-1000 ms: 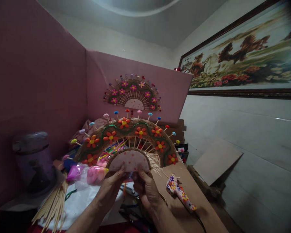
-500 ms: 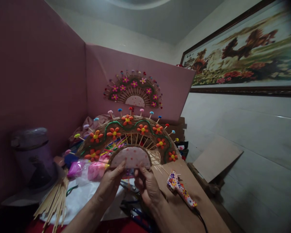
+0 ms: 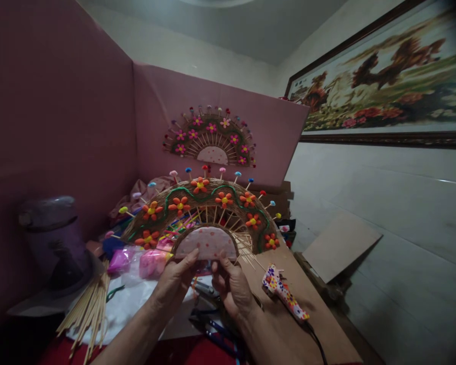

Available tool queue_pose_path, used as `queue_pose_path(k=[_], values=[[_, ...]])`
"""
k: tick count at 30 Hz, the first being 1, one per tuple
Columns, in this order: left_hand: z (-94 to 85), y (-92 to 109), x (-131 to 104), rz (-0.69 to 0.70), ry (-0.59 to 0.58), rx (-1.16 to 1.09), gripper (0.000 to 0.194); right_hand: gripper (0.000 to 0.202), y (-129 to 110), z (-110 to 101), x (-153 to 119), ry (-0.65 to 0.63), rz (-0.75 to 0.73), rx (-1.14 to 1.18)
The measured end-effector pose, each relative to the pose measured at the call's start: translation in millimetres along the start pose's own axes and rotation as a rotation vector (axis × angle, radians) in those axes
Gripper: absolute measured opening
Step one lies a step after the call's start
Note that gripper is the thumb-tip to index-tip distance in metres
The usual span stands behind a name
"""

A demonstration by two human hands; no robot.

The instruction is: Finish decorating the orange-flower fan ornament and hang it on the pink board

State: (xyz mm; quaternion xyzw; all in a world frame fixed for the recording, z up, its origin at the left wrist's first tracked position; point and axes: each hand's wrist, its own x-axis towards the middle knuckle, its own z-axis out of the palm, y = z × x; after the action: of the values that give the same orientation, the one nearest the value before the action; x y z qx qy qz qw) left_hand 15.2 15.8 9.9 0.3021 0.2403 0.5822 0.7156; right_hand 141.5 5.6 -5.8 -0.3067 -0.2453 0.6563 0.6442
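Between my two hands I hold up a decorative fan (image 3: 206,242) by the straight lower edge of its spotted half-round centre. Orange flowers, a wavy green cord and thin wooden sticks decorate its brown arch, and small coloured balls tip the sticks along the rim. My left hand (image 3: 178,279) pinches the edge left of the middle, thumb on the front. My right hand (image 3: 231,286) grips it a little to the right, thumb also in front. Fingers behind the edge are partly hidden. Below my hands lie scissors (image 3: 205,290) and dark-handled pliers (image 3: 213,324), partly covered by my right arm.
A flower-patterned glue gun (image 3: 285,293) with a black cord lies on brown board at right. Bundled wooden sticks (image 3: 89,314) and pink packets (image 3: 152,263) are at left, near a purple container (image 3: 55,243). A similar fan (image 3: 212,153) with pink flowers hangs on the pink panel behind.
The view has shifted slightly. Both hands keep the same hold on the fan, which stays almost in place.
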Motion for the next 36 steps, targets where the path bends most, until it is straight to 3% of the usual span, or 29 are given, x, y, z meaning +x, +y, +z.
queue_pose_path(k=[12, 29, 36], values=[[1.7, -0.5, -0.4, 0.023, -0.03, 0.013, 0.041, 0.035, 1.8, -2.5, -1.6, -0.055, 0.015, 0.008], [3.2, 4.2, 1.0, 0.059, 0.093, -0.072, 0.018, 0.04, 0.4, -4.1, 2.1, -0.013, -0.027, 0.041], [3.4, 6.2, 3.6, 0.14, 0.025, -0.076, 0.036, 0.048, -2.5, -4.6, 3.1, -0.011, -0.043, 0.056]])
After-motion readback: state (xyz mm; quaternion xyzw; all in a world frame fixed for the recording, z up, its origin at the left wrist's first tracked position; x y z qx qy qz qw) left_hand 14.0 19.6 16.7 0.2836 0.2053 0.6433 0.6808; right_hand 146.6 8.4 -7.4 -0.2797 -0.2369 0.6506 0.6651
